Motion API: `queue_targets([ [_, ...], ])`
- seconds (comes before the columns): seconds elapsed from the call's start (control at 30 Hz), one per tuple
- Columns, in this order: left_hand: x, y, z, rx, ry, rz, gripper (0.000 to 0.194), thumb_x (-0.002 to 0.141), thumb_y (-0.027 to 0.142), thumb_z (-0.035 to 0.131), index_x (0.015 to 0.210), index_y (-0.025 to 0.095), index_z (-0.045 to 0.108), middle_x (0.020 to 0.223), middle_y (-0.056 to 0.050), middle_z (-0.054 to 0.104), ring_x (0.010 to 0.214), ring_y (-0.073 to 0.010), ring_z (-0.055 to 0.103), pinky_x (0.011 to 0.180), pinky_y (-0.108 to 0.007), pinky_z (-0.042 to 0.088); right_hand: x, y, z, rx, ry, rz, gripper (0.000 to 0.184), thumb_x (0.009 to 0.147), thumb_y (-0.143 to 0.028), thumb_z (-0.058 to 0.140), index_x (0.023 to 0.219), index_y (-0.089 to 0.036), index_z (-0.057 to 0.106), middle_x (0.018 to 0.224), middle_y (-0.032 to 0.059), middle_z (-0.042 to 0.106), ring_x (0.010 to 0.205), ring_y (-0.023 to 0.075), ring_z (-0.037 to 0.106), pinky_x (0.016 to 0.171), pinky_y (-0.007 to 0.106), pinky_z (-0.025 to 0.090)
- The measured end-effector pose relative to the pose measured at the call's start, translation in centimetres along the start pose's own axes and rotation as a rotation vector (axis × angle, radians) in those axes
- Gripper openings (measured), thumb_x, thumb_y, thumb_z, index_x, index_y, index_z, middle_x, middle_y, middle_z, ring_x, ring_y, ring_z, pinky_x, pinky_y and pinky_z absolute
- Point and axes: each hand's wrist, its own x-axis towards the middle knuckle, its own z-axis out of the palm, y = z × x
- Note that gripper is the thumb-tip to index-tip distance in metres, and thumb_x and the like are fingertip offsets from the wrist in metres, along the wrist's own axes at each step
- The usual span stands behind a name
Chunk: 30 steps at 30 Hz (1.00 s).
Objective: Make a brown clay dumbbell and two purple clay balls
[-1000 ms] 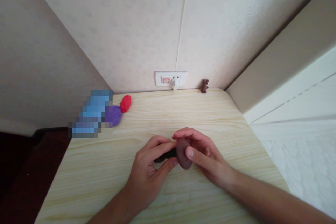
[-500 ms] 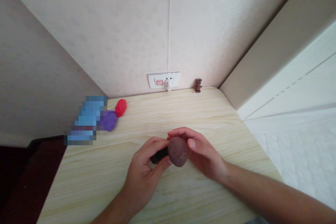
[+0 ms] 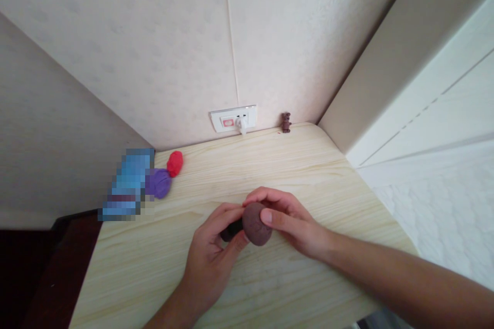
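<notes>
A rounded lump of brown modelling clay (image 3: 254, 231) is held above the wooden tabletop (image 3: 127, 272), between both hands. My left hand (image 3: 212, 247) is closed on its left side, thumb below and fingers above. A black piece (image 3: 231, 229) shows between the left thumb and fingers, joined to or right behind the lump; I cannot tell which. My right hand (image 3: 289, 221) grips the lump from the right, its thumb pressed on the front face and its fingers curled behind the top.
A small brown bear figure (image 3: 286, 123) stands at the back edge by the wall. At the left lie a red lump (image 3: 175, 164), a purple lump (image 3: 159, 183) and a blurred blue item (image 3: 129, 180). A wall socket (image 3: 233, 119) holds a white plug (image 3: 242, 124).
My right thumb has come down onto the front of the brown clay, where it was beside it before. The left hand keeps its hold. The view has tilted slightly.
</notes>
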Motion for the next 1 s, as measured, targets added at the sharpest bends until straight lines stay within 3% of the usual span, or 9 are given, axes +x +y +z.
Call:
queue_targets([
  [0.23, 0.3, 0.0, -0.1, -0.044, 0.001, -0.071, 0.025, 0.085, 0.028, 0.076, 0.11, 0.023, 0.077, 0.106, -0.005, 0.075, 0.094, -0.0195, 0.066, 0.084, -0.029, 0.051, 0.1, 0.1, -0.1, 0.105, 0.058, 0.004, 0.042, 0.086, -0.05, 0.069, 0.107, -0.015, 0.075, 0.102, 0.0083, 0.072, 0.096, 0.0204, 0.063, 0.088, 0.032, 0.048],
  [0.33, 0.3, -0.2, -0.1, -0.088, 0.004, -0.118, 0.027, 0.085, 0.032, 0.076, 0.11, 0.022, 0.076, 0.1, -0.005, 0.075, 0.089, -0.0195, 0.066, 0.08, -0.029, 0.051, -0.1, 0.0, -0.3, 0.061, 0.055, -0.025, 0.04, 0.086, -0.044, 0.07, 0.114, -0.016, 0.073, 0.106, 0.0083, 0.072, 0.099, 0.0207, 0.063, 0.089, 0.032, 0.047],
  [0.47, 0.2, -0.2, -0.1, -0.109, 0.007, -0.161, 0.03, 0.086, 0.036, 0.074, 0.112, 0.021, 0.076, 0.093, -0.005, 0.074, 0.08, -0.0174, 0.064, 0.07, -0.026, 0.05, -0.4, -0.3, -0.6, -0.114, 0.049, -0.177, 0.038, 0.088, -0.035, 0.07, 0.125, -0.025, 0.067, 0.115, 0.0063, 0.066, 0.102, 0.0195, 0.061, 0.088, 0.032, 0.049],
  [0.57, 0.1, 0.0, 0.0, -0.103, 0.007, -0.198, 0.031, 0.089, 0.039, 0.07, 0.112, 0.02, 0.075, 0.081, -0.003, 0.07, 0.068, -0.0146, 0.059, 0.059, -0.023, 0.046, -0.7, -0.8, -0.6, -0.356, 0.054, -0.404, 0.039, 0.09, -0.027, 0.069, 0.129, -0.026, 0.065, 0.115, 0.0081, 0.062, 0.1, 0.0202, 0.06, 0.086, 0.035, 0.052],
  [0.67, 0.1, 0.0, 0.1, -0.119, 0.0, -0.21, 0.031, 0.092, 0.041, 0.067, 0.113, 0.02, 0.075, 0.077, -0.002, 0.067, 0.066, -0.0135, 0.057, 0.061, -0.023, 0.047, -0.9, -1.1, -0.5, -0.596, 0.076, -0.597, 0.045, 0.083, -0.018, 0.074, 0.127, -0.026, 0.067, 0.117, 0.0097, 0.064, 0.106, 0.0228, 0.061, 0.091, 0.039, 0.052],
  [0.8, 0.1, 0.2, 0.2, -0.133, -0.013, -0.238, 0.03, 0.092, 0.041, 0.066, 0.109, 0.018, 0.076, 0.072, -0.001, 0.063, 0.061, -0.0124, 0.053, 0.056, -0.022, 0.044, -1.0, -1.0, -0.3, -0.753, 0.089, -0.685, 0.049, 0.077, -0.016, 0.082, 0.124, -0.026, 0.069, 0.116, 0.0104, 0.068, 0.106, 0.0242, 0.065, 0.09, 0.04, 0.056],
  [1.0, 0.3, 0.3, 0.2, -0.119, -0.015, -0.221, 0.029, 0.091, 0.039, 0.066, 0.109, 0.019, 0.076, 0.072, -0.002, 0.064, 0.062, -0.0133, 0.056, 0.055, -0.022, 0.045, -0.8, -1.0, -0.3, -0.812, 0.093, -0.761, 0.039, 0.082, -0.016, 0.078, 0.119, -0.026, 0.072, 0.11, 0.0105, 0.072, 0.1, 0.0233, 0.069, 0.084, 0.039, 0.06],
])
